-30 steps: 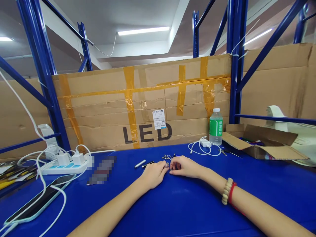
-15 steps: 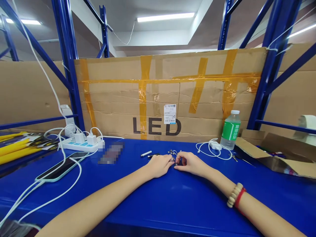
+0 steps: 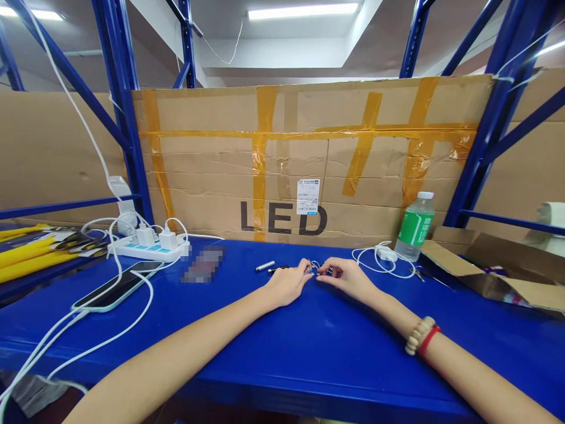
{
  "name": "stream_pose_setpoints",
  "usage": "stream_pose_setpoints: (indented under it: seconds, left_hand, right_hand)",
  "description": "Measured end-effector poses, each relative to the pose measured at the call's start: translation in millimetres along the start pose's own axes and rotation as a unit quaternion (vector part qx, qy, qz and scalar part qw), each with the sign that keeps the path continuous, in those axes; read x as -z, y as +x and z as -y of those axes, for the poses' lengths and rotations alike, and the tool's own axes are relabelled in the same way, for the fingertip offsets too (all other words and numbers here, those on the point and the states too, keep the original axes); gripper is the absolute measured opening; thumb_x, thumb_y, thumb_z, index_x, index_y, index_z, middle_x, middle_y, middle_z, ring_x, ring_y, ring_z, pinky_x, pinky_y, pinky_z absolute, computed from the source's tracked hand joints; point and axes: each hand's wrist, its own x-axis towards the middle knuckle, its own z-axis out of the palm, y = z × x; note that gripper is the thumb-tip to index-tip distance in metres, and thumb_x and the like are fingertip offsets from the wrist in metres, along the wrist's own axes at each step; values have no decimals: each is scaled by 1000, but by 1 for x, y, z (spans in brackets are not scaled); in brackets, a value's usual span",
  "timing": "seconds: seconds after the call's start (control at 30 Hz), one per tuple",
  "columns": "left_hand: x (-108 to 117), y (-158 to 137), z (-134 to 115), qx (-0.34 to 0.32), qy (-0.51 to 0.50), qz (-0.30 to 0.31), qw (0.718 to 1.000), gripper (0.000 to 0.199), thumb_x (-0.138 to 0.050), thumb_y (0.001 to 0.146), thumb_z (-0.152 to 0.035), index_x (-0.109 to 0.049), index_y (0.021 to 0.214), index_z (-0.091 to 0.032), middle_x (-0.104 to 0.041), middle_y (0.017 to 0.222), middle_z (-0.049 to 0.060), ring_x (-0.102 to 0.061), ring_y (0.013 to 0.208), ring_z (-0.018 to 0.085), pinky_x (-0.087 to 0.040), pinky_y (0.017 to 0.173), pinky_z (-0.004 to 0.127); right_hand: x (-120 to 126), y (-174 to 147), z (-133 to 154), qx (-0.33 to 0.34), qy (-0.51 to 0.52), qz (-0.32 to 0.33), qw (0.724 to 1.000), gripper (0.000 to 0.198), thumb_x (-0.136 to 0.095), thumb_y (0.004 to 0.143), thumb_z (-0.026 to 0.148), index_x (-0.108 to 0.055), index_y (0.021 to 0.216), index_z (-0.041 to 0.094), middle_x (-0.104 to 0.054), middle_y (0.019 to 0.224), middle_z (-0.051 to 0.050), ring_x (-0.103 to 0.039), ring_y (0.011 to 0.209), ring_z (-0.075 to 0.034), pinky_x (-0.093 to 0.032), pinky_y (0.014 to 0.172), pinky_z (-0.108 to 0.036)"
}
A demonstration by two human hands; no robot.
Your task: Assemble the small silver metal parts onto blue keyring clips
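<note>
Curls left hand (image 3: pixel 286 287) and right hand (image 3: pixel 351 278) inward, near each other yet apart, at the blue tabletop (image 3: pixel 326 347), with tiny shiny parts (image 3: pixel 314 265) between and just behind both, too small to tell whether gripped, and with a silver tube (image 3: pixel 265 266) nearby.

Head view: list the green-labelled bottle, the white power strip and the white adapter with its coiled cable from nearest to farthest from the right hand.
From the right hand:
1. White adapter with its coiled cable, just to the right.
2. Green-labelled bottle, farther right.
3. White power strip, well off to the left.
</note>
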Motion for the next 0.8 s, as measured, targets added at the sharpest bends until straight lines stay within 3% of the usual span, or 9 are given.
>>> stream_pose_setpoints:
  seconds: [0.17, 0.33, 0.57, 0.8]
  left_hand:
    - [2, -1, 1, 4, -36, -17, 999, 28, -19, 94, -36, -27, 115, -19, -61, 96, 5, -60, 82, 25, -42, 65, 31]
    - [3, 0, 2, -16, -52, -27, 998, 27, -19, 94, -35, -30, 115, -21, -60, 97, 4, -59, 83, 23, -41, 66, 29]
    - [0, 4, 4, 2, -58, -14, 998, 33, -18, 93, -41, -31, 116, -22, -60, 84, 3, -59, 76, 23, -40, 67, 31]
    - [-1, 5, 5, -7, -64, -25, 998, 31, -21, 93, -40, -34, 114, -20, -58, 77, 2, -57, 72, 21, -37, 64, 29]
  right_hand:
    - [4, -2, 10, -59, 79, 5, 995, 77, -37, 54, 74, -53, 100, 14, -54, 87, 4, -33, 49, 20, -28, 50, 7]
    - [5, -2, 12, -60, 130, 15, 990, 84, -35, 54, 76, -50, 104, 11, -54, 88, 1, -36, 47, 17, -29, 48, 5]
    - [5, 1, -5, -45, 108, 1, 993, 83, -36, 54, 75, -53, 105, 12, -54, 76, 1, -34, 44, 16, -26, 47, 5]
    - [7, 7, -20, -56, 84, -42, 994, 76, -38, 56, 72, -55, 105, 16, -55, 78, 3, -34, 45, 17, -25, 48, 5]
